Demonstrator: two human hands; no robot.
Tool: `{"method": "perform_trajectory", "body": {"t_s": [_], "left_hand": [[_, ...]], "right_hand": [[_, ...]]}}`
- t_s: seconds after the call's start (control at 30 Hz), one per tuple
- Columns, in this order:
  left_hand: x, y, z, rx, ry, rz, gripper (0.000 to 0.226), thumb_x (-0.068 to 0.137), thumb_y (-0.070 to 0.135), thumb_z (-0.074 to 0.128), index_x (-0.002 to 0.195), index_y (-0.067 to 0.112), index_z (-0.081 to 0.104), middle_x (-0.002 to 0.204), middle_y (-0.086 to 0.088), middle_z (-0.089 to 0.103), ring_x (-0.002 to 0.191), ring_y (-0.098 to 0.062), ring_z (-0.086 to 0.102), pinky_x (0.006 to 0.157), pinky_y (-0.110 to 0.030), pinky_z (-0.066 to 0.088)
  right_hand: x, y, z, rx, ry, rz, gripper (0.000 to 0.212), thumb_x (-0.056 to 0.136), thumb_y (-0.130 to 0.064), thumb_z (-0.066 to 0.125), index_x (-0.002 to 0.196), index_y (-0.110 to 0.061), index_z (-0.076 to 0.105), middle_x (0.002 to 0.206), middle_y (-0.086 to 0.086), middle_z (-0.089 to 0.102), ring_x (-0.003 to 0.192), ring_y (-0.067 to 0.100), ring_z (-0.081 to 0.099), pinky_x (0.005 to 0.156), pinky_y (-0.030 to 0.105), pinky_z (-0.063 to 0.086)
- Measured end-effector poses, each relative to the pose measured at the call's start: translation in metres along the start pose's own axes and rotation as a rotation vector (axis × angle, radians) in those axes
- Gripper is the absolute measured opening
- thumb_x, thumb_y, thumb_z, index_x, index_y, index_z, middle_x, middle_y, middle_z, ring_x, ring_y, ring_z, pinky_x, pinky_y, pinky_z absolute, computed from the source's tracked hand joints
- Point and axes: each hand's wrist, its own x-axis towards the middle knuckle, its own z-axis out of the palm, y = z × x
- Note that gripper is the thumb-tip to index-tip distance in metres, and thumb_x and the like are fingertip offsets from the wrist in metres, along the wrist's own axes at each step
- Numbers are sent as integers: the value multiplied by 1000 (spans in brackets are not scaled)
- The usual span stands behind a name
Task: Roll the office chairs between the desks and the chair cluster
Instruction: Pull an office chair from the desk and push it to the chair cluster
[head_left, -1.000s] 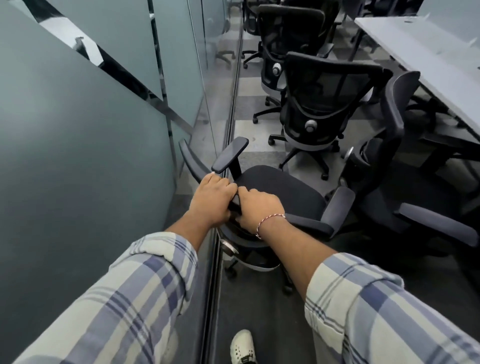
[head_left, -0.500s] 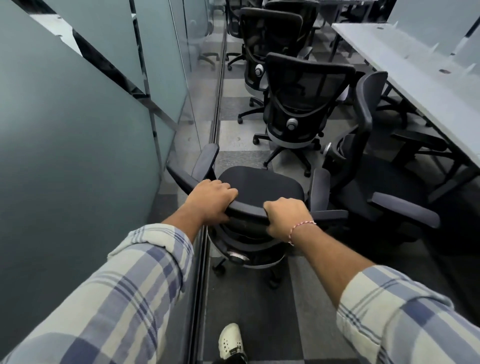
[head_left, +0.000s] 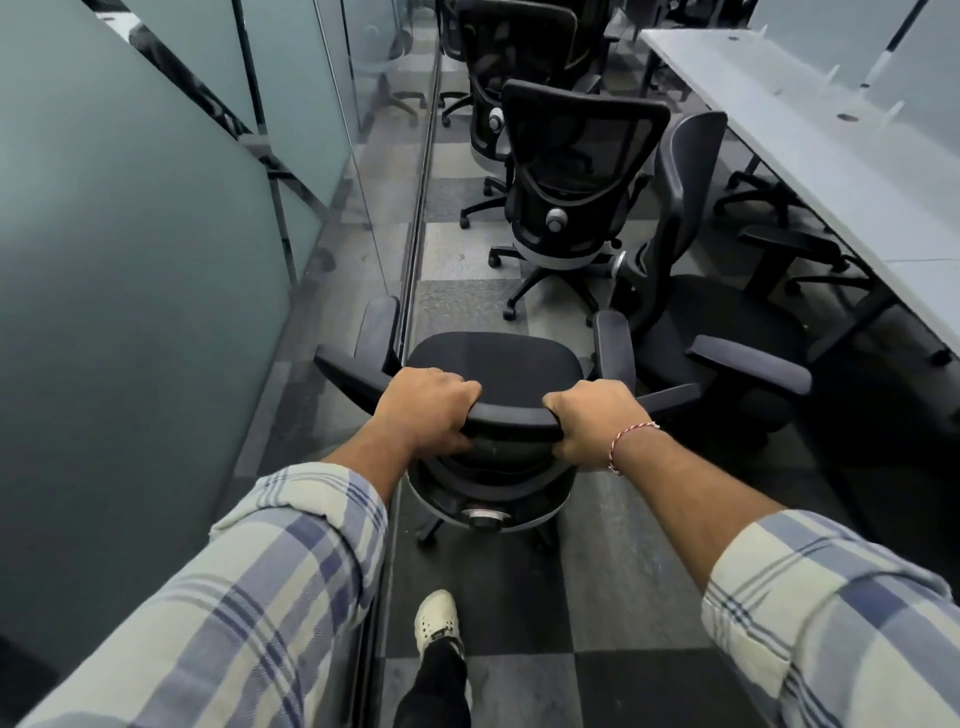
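View from the head, near to far. A white shoe (head_left: 438, 617) stands on the checked carpet tiles (head_left: 623, 571), below two plaid sleeves. The left hand (head_left: 423, 410) and the right hand (head_left: 592, 423), the latter wearing a thread bracelet (head_left: 631, 441), are both clenched on the top rail (head_left: 511, 415) of a black office chair (head_left: 493, 364), with the fingers wrapped forward over its edge. The chair stands in the aisle directly ahead of the person and faces away. Its left armrest (head_left: 376, 325) is just beside the frosted glass partition (head_left: 130, 260), and its right armrest (head_left: 615, 343) is close to a sideways chair (head_left: 727, 322). The rail looks rigid and broad enough for a full grip. The chair is probably moderately heavy but should roll with little force on its castors over the short-pile carpet. Because the seat likely swivels on its column, two hands set apart on the rail are the sound hold, since they check unwanted turning; a high push may also tip the backrest forward. The armrests would offer a lower hold. The passage is narrow, so the floor track (head_left: 415, 208) of the partition could snag a castor, and the neighbouring chair could be clipped. Beyond stands a mesh-backed chair (head_left: 582, 150) with more chairs behind it, forming the cluster. The long white desk (head_left: 779, 130) runs along the right, with further chairs tucked beneath it.
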Motion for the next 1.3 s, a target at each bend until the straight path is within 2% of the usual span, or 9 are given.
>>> {"method": "perform_trajectory", "body": {"t_s": [0.07, 0.2, 0.37, 0.5, 0.6, 0.73, 0.9, 1.07, 1.3], "left_hand": [[-11, 18, -3, 11, 14, 33, 37, 76, 58, 62, 89, 27, 47, 91, 8, 63, 87, -20, 63, 62, -32, 38], [-37, 53, -5, -8, 15, 46, 38, 76, 59, 62, 87, 26, 46, 87, 8, 63, 81, -20, 64, 62, -32, 43], [-80, 103, -6, -11, 57, 111, 41, 77, 62, 59, 84, 24, 47, 84, 5, 66, 77, -23, 65, 57, -31, 36], [-114, 129, -10, -17, 75, 161, 41, 78, 62, 55, 82, 24, 43, 82, 4, 67, 76, -25, 66, 56, -30, 34], [-140, 143, -13, -26, 106, 217, 38, 79, 60, 55, 81, 24, 41, 83, 3, 67, 78, -25, 66, 56, -31, 35], [-173, 157, -10, -66, 102, 274, 35, 77, 53, 59, 77, 24, 40, 80, 2, 67, 76, -27, 66, 61, -33, 50], [-200, 181, -20, -41, 125, 393, 35, 76, 55, 58, 77, 24, 43, 79, 3, 66, 76, -24, 66, 55, -29, 34], [-217, 209, -26, -26, 133, 500, 36, 78, 58, 57, 78, 24, 45, 79, 5, 65, 73, -22, 65, 55, -29, 34], [-229, 240, -36, -43, 131, 601, 40, 81, 62, 53, 79, 24, 43, 81, 3, 66, 76, -23, 66, 58, -30, 34]], "right_hand": [[-23, 3, 4, 1, 11, 1, 21, 73, -37, 62, 82, -26, 47, 80, -3, 61, 79, 26, 64, 64, 31, 42], [-69, -4, 11, 18, 17, 35, 30, 73, -50, 62, 78, -26, 46, 69, -6, 49, 78, 25, 64, 63, 31, 42], [-139, -20, 21, 13, 37, 95, 52, 75, -77, 53, 74, -25, 47, 77, -3, 64, 77, 22, 64, 62, 30, 39], [-190, -44, 22, 16, -6, 191, 69, 67, -94, 40, 68, -25, 46, 62, -8, 49, 63, 18, 54, 60, 31, 40], [-226, -69, 25, 39, 18, 271, 73, 64, -97, 36, 64, -25, 45, 60, -9, 47, 61, 17, 54, 59, 31, 40], [-268, -105, 36, 56, 52, 357, 78, 61, -99, 32, 67, -23, 48, 66, -6, 54, 66, 18, 59, 62, 33, 46], [-318, -130, 46, 61, 80, 448, 78, 59, -100, 25, 66, -24, 44, 70, -5, 59, 69, 18, 61, 65, 33, 48], [-366, -146, 51, 42, 65, 522, 78, 61, -99, 27, 69, -24, 46, 71, -6, 61, 69, 17, 62, 66, 32, 48], [-409, -156, 58, 73, 73, 601, 76, 58, -100, 24, 62, -25, 38, 65, -7, 57, 67, 17, 61, 63, 32, 45]]}}
